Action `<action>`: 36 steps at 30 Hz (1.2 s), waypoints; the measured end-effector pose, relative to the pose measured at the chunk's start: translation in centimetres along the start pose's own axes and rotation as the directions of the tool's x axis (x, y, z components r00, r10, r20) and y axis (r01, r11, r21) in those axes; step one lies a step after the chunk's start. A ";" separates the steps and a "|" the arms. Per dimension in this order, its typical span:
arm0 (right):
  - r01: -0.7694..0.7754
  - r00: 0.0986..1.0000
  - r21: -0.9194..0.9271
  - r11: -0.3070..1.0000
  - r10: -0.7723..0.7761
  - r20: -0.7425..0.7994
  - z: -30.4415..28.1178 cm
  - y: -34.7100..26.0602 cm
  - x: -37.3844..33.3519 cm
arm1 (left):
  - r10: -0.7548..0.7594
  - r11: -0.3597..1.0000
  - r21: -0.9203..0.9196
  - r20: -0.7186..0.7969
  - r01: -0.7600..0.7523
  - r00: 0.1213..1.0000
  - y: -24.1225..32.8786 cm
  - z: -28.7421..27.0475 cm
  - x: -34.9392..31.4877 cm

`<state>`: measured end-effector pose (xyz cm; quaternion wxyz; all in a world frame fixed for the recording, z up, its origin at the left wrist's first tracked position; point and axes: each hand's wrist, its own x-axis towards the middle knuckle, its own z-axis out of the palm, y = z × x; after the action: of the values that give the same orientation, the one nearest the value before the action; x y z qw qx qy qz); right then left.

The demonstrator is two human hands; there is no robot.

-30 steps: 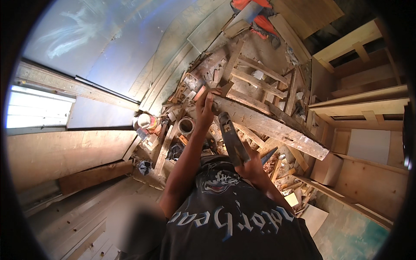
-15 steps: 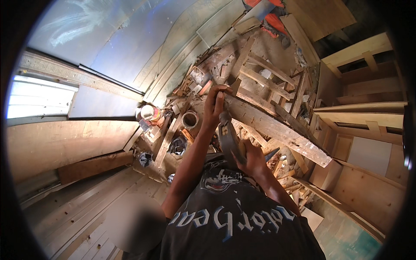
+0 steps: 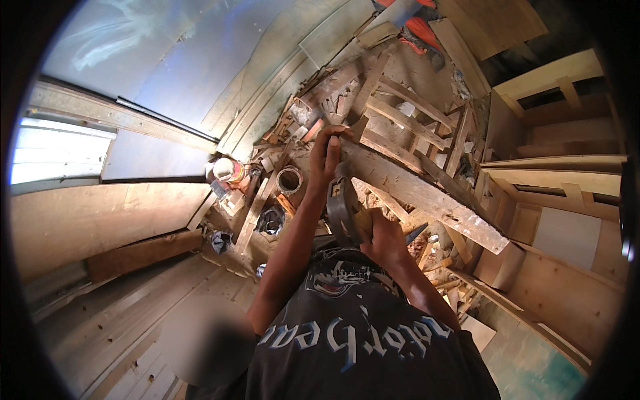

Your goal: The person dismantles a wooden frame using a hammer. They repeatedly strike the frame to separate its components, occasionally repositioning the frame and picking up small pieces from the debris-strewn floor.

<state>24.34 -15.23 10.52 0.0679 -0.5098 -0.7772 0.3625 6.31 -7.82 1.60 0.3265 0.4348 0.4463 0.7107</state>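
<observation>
My right hand (image 3: 383, 237) is closed around the handle of a claw hammer (image 3: 344, 213). Its dark metal head points away from me, with the round face close to my left wrist and the claw curving back toward my shirt. At the near end of a long, worn wooden board (image 3: 427, 193), my left hand (image 3: 327, 153) has its fingers bent over the edge, gripping it. A small brown wood piece (image 3: 359, 128) stands beside those fingertips. Whether a nail sits under the left fingers is hidden. The board slants away to the right.
A wooden frame of slats (image 3: 407, 120) lies beyond the board. To the left are an open tin can (image 3: 289, 180), a paint bucket (image 3: 229, 171) and scrap wood. Pale wooden cabinets (image 3: 567, 173) line the right side. A dark pointed blade (image 3: 417, 233) shows beside my right hand.
The hammer and my right hand have shifted slightly left and toward my body. My left hand has stayed at the board's end, and the view has moved a little.
</observation>
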 end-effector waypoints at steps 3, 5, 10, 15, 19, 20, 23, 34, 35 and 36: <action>0.179 0.984 0.203 0.963 -0.178 -0.021 -0.2 -0.2 -0.9 | -0.014 0.998 0.063 -0.045 0.017 0.999 0.2 0.3 -0.1; 0.393 0.919 0.152 0.907 -0.390 -0.052 -0.8 -0.1 -1.5 | -0.061 0.998 0.019 -0.027 0.062 0.998 0.4 0.1 -0.5; 0.034 0.992 0.059 0.998 -0.027 -0.126 0.9 0.8 0.4 | -0.082 0.996 0.032 0.040 0.081 0.996 0.6 -0.2 -0.2; 0.057 0.989 0.140 0.989 -0.074 0.125 -0.5 0.2 -1.4 | -0.005 0.999 0.053 -0.006 0.005 1.000 -0.5 -0.1 -0.1; 0.333 0.943 0.053 0.941 -0.333 -0.017 -0.2 0.6 -1.2 | -0.008 0.998 0.057 0.002 0.008 1.000 0.4 0.2 -0.3; 0.156 0.987 0.033 0.987 -0.154 -0.045 0.5 0.6 -0.3 | 0.016 0.998 0.066 0.009 -0.016 1.000 0.1 0.1 0.0; 0.076 0.992 0.111 0.991 -0.064 -0.107 1.3 1.8 -0.1 | 0.042 0.996 0.081 0.014 -0.043 0.999 -0.3 -0.2 0.2; 0.309 0.877 0.032 0.951 -0.272 -0.397 2.7 6.7 0.6 | 0.008 1.000 -0.028 0.150 -0.004 0.989 -0.8 -1.0 0.0; 0.315 0.866 0.080 0.946 -0.252 -0.432 2.5 6.8 1.4 | 0.011 1.000 0.007 0.183 -0.013 0.983 -0.7 -1.3 -0.3; 0.322 0.854 0.129 0.938 -0.230 -0.467 2.3 6.9 2.3 | 0.015 0.999 0.044 0.218 -0.025 0.976 -0.1 -1.7 -0.2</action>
<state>27.26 -12.92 3.89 0.3467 -0.4521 -0.7652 0.2997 4.85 -8.58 1.08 0.3561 0.5218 0.4200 0.6516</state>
